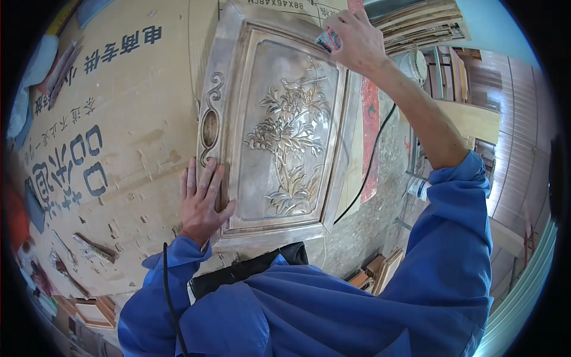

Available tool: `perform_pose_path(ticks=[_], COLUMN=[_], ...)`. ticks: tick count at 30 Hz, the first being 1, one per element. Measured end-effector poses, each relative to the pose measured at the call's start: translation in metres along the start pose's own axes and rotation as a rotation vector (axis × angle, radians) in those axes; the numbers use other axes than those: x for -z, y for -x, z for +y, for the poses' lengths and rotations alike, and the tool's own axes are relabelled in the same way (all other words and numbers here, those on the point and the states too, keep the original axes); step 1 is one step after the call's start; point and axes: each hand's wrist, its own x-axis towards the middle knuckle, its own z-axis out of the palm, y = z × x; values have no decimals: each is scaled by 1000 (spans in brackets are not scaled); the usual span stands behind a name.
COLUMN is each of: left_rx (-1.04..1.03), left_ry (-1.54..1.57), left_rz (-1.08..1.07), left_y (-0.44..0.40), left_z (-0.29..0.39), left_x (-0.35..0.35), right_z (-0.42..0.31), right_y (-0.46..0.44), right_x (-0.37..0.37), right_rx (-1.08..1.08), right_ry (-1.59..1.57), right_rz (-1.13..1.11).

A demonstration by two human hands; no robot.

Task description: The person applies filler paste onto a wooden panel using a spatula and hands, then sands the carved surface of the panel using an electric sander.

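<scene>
A carved wooden door panel lies before me, with raised flowers, leaves and a bird inside a moulded frame. My left hand rests on its lower left edge, fingers spread, just below an oval recess and scroll carving. At the upper right corner of the frame, my right hand is closed on a small folded grey and red piece, which looks like sandpaper. Its grip hides part of that piece. The piece appears to be against the frame's top edge.
Cardboard with printed characters covers the surface on the left. Stray tools lie on it at the lower left. A black cable runs along the panel's right side, near a red strip. Stacked boards stand at the upper right.
</scene>
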Motion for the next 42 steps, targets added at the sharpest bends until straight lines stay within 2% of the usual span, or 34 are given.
perform_pose_path(ticks=[3,9,13,19,23,34,38,42], left_rx=[10,3,10,8,-7,-21,-4,-2], left_ry=[-21,-26,-47,-26,-1,-12,-16,-17], left_rz=[-1,-6,-6,2,9,13,-8,4], left_y=[-1,-2,-2,-2,1,-1,-1,-3], left_z=[1,4,2,3,-2,-3,-2,0], left_x=[-1,-1,-1,2,-1,-3,-1,0], right_z=[29,71,73,49,50,41,39,66], right_y=[22,55,55,41,34,27,30,48], right_x=[-11,-21,-5,16,-24,-19,-20,-27], right_rx=[-14,-164,-411,-386,-146,-122,13,-12], right_ry=[130,122,-16,42,36,145,147,108], right_rz=[61,39,26,-66,90,130,152,114])
